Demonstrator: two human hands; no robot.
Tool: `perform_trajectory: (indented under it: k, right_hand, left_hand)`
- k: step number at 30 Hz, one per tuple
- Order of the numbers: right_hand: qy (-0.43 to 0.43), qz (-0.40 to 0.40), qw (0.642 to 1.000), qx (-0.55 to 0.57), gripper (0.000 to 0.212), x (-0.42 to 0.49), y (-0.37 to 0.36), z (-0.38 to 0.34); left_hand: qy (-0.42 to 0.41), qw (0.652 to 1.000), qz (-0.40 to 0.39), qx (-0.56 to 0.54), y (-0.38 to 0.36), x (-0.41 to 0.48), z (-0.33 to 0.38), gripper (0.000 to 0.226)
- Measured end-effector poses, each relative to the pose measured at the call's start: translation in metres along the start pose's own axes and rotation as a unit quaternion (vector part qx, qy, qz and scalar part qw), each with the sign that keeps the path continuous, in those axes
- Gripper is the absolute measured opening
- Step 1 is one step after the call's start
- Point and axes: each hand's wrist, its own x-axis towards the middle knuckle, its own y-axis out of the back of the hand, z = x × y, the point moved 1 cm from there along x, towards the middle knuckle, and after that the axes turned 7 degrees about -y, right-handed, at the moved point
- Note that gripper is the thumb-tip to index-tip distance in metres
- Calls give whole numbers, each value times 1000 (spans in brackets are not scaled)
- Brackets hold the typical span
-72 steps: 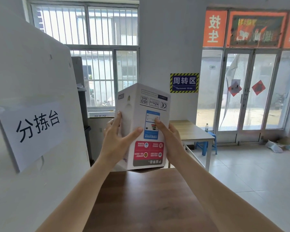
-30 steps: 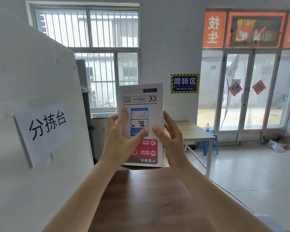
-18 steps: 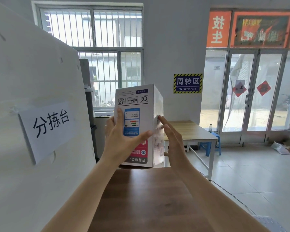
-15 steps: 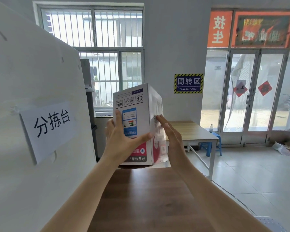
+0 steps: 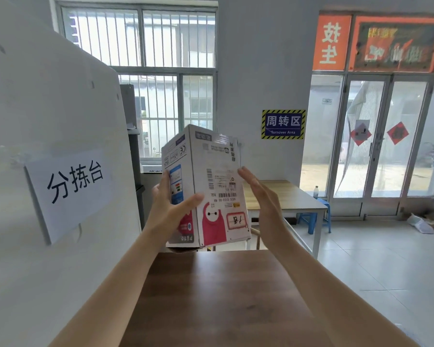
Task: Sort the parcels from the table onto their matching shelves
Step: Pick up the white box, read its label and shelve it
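A white parcel box (image 5: 212, 171) with a red-and-white cartoon figure, barcodes and a shipping label is held upright above the far end of the dark wooden table (image 5: 216, 296). My left hand (image 5: 171, 211) grips its left face, thumb across the front corner. My right hand (image 5: 263, 196) lies flat against the box's right edge, fingers straight. The face with the shipping label is turned toward me. No shelves are in view.
A white board with a paper sign (image 5: 70, 189) stands close on the left. Beyond are a light wooden table (image 5: 286, 196), a blue stool (image 5: 316, 216), a barred window (image 5: 161, 71) and glass doors (image 5: 381, 141). Tiled floor (image 5: 386, 271) lies to the right.
The box has been rotated in my hands, swinging its blue-labelled face to the left and bringing the face with the shipping label and cartoon figure toward me.
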Motion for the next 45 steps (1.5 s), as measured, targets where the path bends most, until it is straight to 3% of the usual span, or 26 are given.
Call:
perform_trajectory:
  k: [3, 8, 14, 21, 28, 33, 41, 45]
  right_hand:
    - [-10, 31, 999, -35, 49, 8, 7, 1]
    - [-27, 39, 999, 15, 69, 13, 6, 4]
    - [-24, -47, 990, 129, 39, 10, 0, 10]
    - [-20, -65, 988, 139, 48, 13, -1, 16]
    - [-20, -132, 989, 69, 52, 19, 13, 10]
    - [-31, -127, 989, 75, 53, 24, 9, 14]
    - [-101, 8, 978, 181, 85, 27, 16, 33]
    - [-109, -19, 976, 188, 62, 25, 1, 39]
  left_hand:
    - [5, 996, -16, -92, 2, 0, 4, 108]
    - [25, 985, -49, -163, 3, 5, -3, 121]
    - [47, 978, -84, -187, 2, 5, -10, 122]
    - [81, 970, -121, -197, 6, 5, -15, 125]
    - [146, 953, -145, -221, 32, 17, -8, 133]
    - [151, 961, -112, -202, 27, 16, -6, 136]
    - [141, 940, 13, -312, 30, 12, -6, 122]
    - [117, 931, 51, -343, 18, 8, -6, 126]
